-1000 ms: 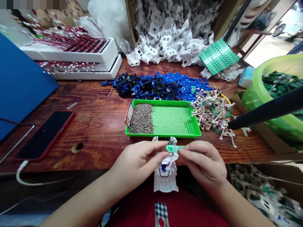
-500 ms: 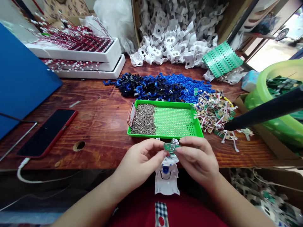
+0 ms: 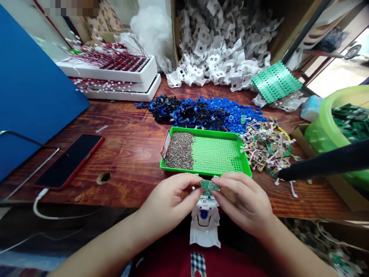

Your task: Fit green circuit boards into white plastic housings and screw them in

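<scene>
A white plastic housing (image 3: 205, 225) with a blue round part in it sits upright between my hands at the table's front edge. My left hand (image 3: 170, 202) grips its upper left side with closed fingers. My right hand (image 3: 243, 202) pinches a small green circuit board (image 3: 210, 186) against the top of the housing. Just beyond my fingers lies a green perforated tray (image 3: 215, 154) with a heap of small metal screws (image 3: 179, 150) in its left part.
Behind the tray lie blue and black plastic parts (image 3: 201, 111), a pile of wired circuit boards (image 3: 266, 144) and white housings (image 3: 219, 50). A red phone (image 3: 70, 161) lies left. A green basin (image 3: 337, 127) and a dark pointed tool (image 3: 323, 163) are at right. White foam trays (image 3: 115, 79) hold red wires.
The green board has been turned and brought down onto the top of the housing. Both hands have closed in towards each other. The camera has shifted, so the scene sits further right.
</scene>
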Available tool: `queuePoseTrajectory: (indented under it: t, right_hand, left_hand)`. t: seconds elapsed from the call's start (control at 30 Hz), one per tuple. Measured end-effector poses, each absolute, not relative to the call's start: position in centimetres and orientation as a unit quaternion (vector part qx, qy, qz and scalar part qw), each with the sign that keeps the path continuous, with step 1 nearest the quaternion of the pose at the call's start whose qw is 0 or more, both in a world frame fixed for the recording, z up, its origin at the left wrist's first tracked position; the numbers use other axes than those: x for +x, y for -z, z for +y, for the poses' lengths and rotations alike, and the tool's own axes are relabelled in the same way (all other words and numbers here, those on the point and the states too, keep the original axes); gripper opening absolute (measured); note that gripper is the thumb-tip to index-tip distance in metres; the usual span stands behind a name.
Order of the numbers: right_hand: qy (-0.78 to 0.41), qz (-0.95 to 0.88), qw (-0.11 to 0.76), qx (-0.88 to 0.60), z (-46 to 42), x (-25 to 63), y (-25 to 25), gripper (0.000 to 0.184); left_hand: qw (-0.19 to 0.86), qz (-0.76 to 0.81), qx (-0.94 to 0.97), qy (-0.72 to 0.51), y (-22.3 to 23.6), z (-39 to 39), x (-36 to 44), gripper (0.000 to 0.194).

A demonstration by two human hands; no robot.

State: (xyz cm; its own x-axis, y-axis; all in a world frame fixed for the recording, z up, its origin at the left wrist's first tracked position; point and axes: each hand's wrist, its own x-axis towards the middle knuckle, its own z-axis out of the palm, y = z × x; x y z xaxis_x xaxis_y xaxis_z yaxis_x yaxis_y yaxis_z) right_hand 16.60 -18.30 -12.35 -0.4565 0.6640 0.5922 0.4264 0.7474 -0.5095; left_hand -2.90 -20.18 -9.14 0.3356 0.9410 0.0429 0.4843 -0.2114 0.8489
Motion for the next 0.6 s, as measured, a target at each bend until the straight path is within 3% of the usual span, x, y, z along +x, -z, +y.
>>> queuePoseTrajectory:
  t: [0.23,0.43,0.6]
  right_hand:
    - [-0.442,-0.749,0.377,-0.318,-17.3,17.1,10.6,0.018]
    - [-0.678,-0.604,0.328,-0.261,-16.1,17.7,11.5,0.02]
    - [-0.652,-0.604,0.357,-0.288,-15.9,18.9,12.3,0.016]
  left_hand:
    - [0.117,0.294,0.925,-0.208,7.2,-17.5,-5.4,0.029]
    - [0.177,0.233,0.932,-0.213,5.9,-16.1,-4.6,0.03]
    - [0.275,0.285,0.91,-0.123,4.6,-14.2,-4.4,0.034]
